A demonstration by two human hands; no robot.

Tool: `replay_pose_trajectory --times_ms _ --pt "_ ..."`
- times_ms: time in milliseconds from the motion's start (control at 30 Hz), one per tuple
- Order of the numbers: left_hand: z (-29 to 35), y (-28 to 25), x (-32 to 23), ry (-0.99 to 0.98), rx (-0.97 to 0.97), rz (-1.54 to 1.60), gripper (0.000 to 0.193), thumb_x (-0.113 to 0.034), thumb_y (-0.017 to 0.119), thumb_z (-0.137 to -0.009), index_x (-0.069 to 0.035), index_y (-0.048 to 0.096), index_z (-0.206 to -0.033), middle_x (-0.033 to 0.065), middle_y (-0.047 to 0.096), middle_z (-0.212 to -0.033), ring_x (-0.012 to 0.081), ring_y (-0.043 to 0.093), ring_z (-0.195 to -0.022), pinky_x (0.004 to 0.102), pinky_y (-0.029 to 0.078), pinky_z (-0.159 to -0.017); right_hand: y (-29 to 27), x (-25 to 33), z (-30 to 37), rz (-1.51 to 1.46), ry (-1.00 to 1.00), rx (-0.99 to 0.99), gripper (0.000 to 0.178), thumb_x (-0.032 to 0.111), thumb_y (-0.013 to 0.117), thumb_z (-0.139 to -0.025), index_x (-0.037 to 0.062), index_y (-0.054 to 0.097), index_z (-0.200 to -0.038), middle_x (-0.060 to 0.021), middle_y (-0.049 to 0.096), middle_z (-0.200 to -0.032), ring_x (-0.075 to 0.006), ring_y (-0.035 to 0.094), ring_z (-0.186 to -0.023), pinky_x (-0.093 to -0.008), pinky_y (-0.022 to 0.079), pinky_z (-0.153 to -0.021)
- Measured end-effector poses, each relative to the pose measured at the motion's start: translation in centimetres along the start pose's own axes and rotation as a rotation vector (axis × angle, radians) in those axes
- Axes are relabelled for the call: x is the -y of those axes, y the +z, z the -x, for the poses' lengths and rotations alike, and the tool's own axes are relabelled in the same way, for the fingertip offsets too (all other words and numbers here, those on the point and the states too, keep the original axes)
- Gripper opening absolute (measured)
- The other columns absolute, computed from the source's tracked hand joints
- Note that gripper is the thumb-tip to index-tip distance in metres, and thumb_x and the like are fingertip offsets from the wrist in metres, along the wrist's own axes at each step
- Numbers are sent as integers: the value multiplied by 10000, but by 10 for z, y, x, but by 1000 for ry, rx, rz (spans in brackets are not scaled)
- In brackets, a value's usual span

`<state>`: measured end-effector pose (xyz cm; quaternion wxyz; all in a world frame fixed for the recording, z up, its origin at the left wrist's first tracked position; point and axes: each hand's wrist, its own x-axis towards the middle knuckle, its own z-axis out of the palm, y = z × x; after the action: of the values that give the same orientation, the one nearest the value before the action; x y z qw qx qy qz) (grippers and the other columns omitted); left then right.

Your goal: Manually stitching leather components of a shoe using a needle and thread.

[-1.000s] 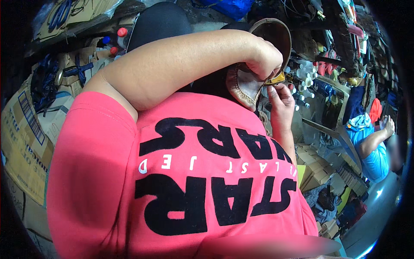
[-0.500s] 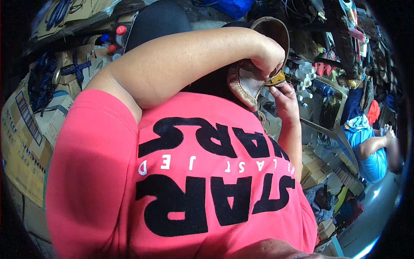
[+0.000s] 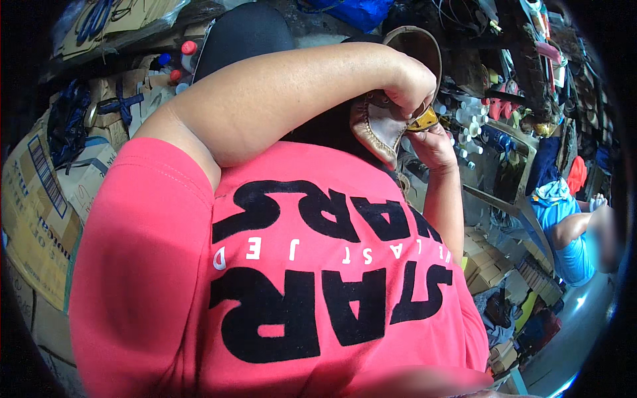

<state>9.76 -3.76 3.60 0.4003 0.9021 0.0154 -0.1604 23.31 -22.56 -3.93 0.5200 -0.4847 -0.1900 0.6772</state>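
A brown leather shoe (image 3: pixel 375 126) with thick stitching along its edge is held up before my chest, towards the right. My left arm crosses over to it, and my left hand (image 3: pixel 413 83) is closed at its opening with the fingertips partly hidden. Under those fingers a glossy amber-yellow piece (image 3: pixel 424 120) shows at the shoe's edge; I cannot tell whether it belongs to the shoe. From below, my right hand (image 3: pixel 432 147) pinches beside this piece, thumb and fingers closed at the shoe's edge.
Cardboard boxes (image 3: pixel 40 199) are stacked at the left, near red-capped bottles (image 3: pixel 189 48). Several translucent bottles (image 3: pixel 470 116) stand right of my hands, beside a wooden frame (image 3: pixel 511 205). Further right sits another person in blue (image 3: pixel 572 249). A blue bag (image 3: pixel 358 12) lies at the far side.
My right hand has shifted slightly left and down at the shoe's edge, and its fingers look more tucked under. The left hand stays at the opening. The other person's arms have moved slightly.
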Motion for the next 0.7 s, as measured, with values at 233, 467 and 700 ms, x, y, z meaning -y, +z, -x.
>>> replay_pose_trajectory --times_ms 233,467,700 --pt "21 3 30 80 -156 103 285 -129 715 -632 -81 702 -912 120 684 -825 238 655 -767 338 498 -694 52 27 -5 387 -58 -180 134 42 693 -762 13 657 -888 -24 653 -871 -94 575 -815 -249 438 -788" --pt "72 25 68 122 -858 -121 256 -41 649 -617 -44 643 -873 127 599 -897 269 593 -864 336 476 -755 109 45 -31 1113 -408 -230 118 47 711 -742 24 690 -856 -53 611 -809 -130 582 -776 -246 462 -679" --pt "98 53 51 -25 -942 3 281 -105 655 -614 -52 625 -888 116 603 -826 294 571 -799 360 464 -723 107 56 -15 1173 -415 -285 124 77 694 -762 46 690 -882 -38 557 -810 -119 535 -721 -256 439 -660"
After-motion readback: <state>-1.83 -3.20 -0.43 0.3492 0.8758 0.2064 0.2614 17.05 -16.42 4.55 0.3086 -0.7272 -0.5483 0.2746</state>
